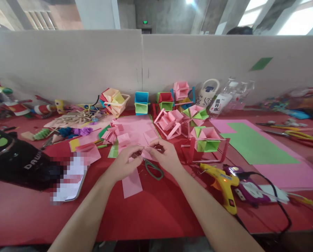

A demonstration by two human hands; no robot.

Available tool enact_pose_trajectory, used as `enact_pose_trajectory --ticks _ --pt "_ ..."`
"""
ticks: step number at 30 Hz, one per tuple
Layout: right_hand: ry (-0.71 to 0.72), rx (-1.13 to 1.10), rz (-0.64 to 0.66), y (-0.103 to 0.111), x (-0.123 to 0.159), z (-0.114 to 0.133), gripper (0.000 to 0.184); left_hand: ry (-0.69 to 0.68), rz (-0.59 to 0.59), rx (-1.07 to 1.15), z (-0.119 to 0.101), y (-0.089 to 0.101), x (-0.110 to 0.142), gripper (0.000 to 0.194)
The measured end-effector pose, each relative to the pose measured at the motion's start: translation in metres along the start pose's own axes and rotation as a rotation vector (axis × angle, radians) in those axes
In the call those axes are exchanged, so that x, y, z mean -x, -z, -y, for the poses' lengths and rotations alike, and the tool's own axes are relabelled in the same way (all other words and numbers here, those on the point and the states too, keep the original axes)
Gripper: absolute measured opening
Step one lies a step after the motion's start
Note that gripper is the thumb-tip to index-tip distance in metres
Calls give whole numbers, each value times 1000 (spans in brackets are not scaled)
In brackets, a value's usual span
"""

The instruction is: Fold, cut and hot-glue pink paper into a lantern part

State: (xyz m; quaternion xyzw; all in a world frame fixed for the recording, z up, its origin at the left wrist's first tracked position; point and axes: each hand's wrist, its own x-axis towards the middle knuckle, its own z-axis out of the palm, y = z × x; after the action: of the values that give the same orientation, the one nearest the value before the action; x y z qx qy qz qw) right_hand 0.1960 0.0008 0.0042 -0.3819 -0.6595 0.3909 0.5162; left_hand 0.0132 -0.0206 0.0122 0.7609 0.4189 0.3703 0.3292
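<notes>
Pink paper slip (pixel 145 154) being pinched between left hand (pixel 127 161) and right hand (pixel 165 154), above the red tabletop (pixel 146 218).
Both grips are clamping its edges, probably the best hold, its light, thin sheet likely creasing easily; green-handled scissors (pixel 154 176) are lying just beside.

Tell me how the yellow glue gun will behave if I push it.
The yellow glue gun would probably slide or pivot rather than roll, since it lies on its side and its body is flat and angular. It looks like hard plastic, so it should stay stiff. The black cord trailing from its handle may drag or tug it off line.
</notes>
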Motion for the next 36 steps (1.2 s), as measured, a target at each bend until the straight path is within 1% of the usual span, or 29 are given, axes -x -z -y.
enact_pose_trajectory --ticks 4,7,11,18,21,25,31,36 --pt "-20 -99 -37 2 -1 2 18 -46 -159 -5 2 -5 -2 13" --pt "-12 -132 -27 3 -1 3 20 -53 -268 -27 4 -6 -2 12" --pt "28 -82 8 4 -1 2 16 -34 -341 -1 4 -4 -1 13" --pt "67 -2 19 5 0 4 15 0 -402 34 3 -3 -1 14" --pt "59 1 24 5 1 7 16 -1 -421 62 2 -2 -2 14" --pt "27 -23 36 5 3 8 18 -15 -408 74 2 0 -1 17" --pt "56 -11 40 4 3 7 18 -24 -404 71 4 0 0 17" --pt "30 -33 64 4 3 7 19 -20 -389 46 3 0 0 19"
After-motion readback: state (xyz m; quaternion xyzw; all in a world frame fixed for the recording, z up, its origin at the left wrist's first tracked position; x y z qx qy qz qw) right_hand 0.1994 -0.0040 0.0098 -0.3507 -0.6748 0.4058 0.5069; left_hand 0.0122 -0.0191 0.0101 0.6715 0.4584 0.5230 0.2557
